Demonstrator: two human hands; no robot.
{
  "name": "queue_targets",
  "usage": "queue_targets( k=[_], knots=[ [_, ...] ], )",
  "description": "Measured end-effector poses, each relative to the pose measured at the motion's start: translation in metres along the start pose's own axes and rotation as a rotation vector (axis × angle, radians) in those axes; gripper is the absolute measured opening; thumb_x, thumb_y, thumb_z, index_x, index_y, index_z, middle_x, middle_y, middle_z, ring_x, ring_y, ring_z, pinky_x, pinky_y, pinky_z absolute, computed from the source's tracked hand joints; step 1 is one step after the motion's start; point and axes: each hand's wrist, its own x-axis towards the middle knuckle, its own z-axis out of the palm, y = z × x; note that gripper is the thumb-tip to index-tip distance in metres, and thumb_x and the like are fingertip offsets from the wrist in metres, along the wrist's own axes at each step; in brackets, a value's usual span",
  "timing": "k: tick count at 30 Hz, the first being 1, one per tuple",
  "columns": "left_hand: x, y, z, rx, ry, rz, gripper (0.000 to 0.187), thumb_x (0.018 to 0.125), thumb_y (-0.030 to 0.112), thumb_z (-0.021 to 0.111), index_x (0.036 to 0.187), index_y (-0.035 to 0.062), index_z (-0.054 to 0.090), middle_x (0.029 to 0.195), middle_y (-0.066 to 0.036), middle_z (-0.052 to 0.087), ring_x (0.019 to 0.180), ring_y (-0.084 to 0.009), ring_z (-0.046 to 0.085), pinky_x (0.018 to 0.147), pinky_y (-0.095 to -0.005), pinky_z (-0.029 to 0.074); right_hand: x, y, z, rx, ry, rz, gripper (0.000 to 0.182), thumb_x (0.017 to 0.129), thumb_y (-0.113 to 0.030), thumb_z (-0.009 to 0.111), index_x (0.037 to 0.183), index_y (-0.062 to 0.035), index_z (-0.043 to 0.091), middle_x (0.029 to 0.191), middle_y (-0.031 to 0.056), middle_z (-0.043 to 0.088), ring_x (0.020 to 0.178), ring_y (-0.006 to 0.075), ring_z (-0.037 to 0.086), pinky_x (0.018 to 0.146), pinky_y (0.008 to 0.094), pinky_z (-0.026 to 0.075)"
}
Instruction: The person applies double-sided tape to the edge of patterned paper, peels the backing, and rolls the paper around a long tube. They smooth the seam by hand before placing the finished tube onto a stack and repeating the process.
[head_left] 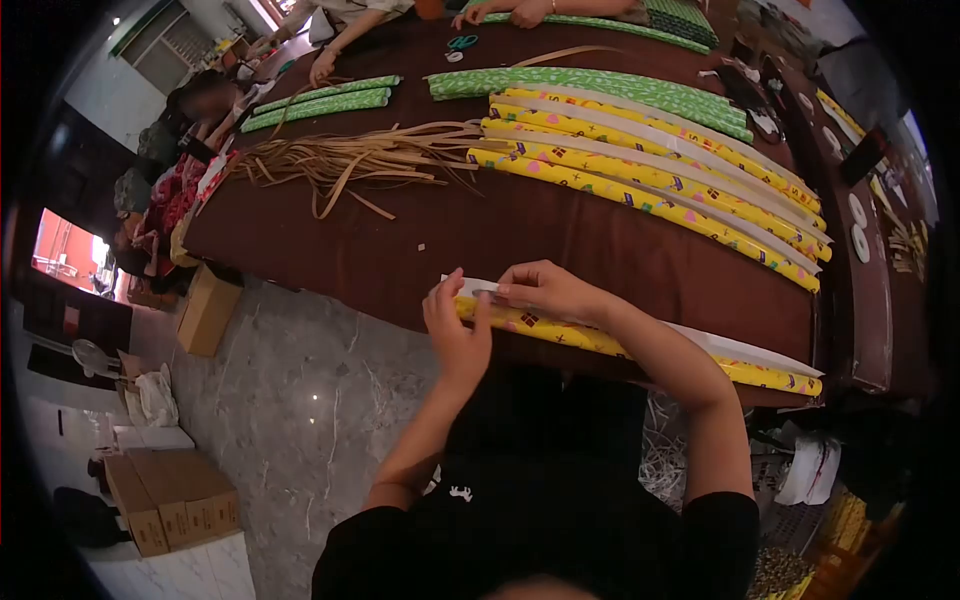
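Note:
A roll of yellow patterned wrapping paper (570, 332) lies along the table's near edge, its white inner side showing at the loose flap (760, 352). My left hand (458, 325) is curled around the roll's left end, with the thumb on the near side and the fingers over the far side. My right hand (555, 290) rests over the roll just beside it, fingertips pinched together at the white flap. Whatever small thing those fingertips may hold is too small to make out.
Several yellow rolls (650, 190) lie farther back on the brown-covered table (330, 250). Left of them is a heap of brown paper strips (350, 160). Green patterned rolls (590, 88), teal-handled scissors (462, 43) and other people's hands (322, 68) are at the far side.

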Motion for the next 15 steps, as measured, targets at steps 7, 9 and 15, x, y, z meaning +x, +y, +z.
queue_targets(
  k=[7, 9, 15],
  knots=[
    [0.001, -0.008, -0.025, -0.182, -0.202, -0.255, 0.013, 0.093, 0.009, 0.063, 0.103, -0.0007, 0.065, 0.096, -0.004, 0.06, 0.087, -0.0089, 0.058, 0.078, -0.0227, 0.046, 0.001, 0.012, 0.011, -0.422, 0.044, -0.394, 0.029, 0.086, -0.031, 0.073, 0.094, -0.0036, 0.068, 0.09, 0.0058, 0.067, 0.093, 0.0187, 0.055, 0.083, 0.0329, 0.045],
    [-0.003, -0.021, -0.024, -0.284, -0.167, -0.24, 0.013, 0.09, 0.006, 0.067, 0.101, -0.0003, 0.065, 0.094, -0.004, 0.062, 0.085, -0.0088, 0.058, 0.078, -0.0226, 0.046, 0.001, 0.01, 0.012, -0.418, 0.058, -0.421, 0.03, 0.085, -0.033, 0.074, 0.093, -0.0042, 0.069, 0.091, 0.0066, 0.067, 0.096, 0.0213, 0.055, 0.086, 0.0348, 0.043],
    [0.007, -0.028, -0.032, -0.107, -0.165, -0.265, 0.009, 0.084, 0.009, 0.073, 0.088, 0.0023, 0.07, 0.087, -0.007, 0.064, 0.082, -0.0152, 0.061, 0.079, -0.0278, 0.048, -0.006, -0.005, 0.014, -0.675, 0.121, -0.341, 0.034, 0.08, -0.038, 0.078, 0.093, -0.0091, 0.068, 0.087, 0.0034, 0.067, 0.084, 0.02, 0.054, 0.085, 0.0324, 0.037]
  ],
)
